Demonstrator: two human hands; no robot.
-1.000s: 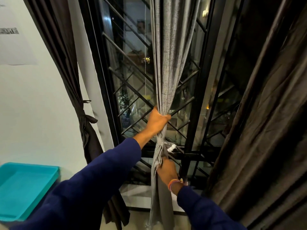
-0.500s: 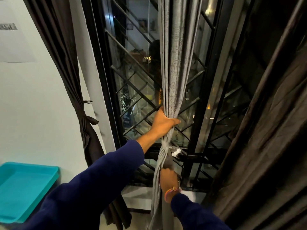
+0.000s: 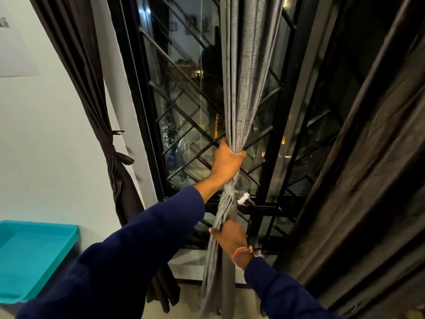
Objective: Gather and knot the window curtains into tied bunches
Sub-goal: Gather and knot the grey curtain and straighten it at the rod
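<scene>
While a shallow turquoise plastic tray sits low at the far left beside the dark brown tied-back curtain, the left hand grips the bunched grey textured curtain above its knot before the black-grilled window, the right hand clasping it below.

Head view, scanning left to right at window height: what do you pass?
Teal tray → tied dark brown curtain → black window grille → grey curtain gripped by both hands → loose dark curtain.
</scene>
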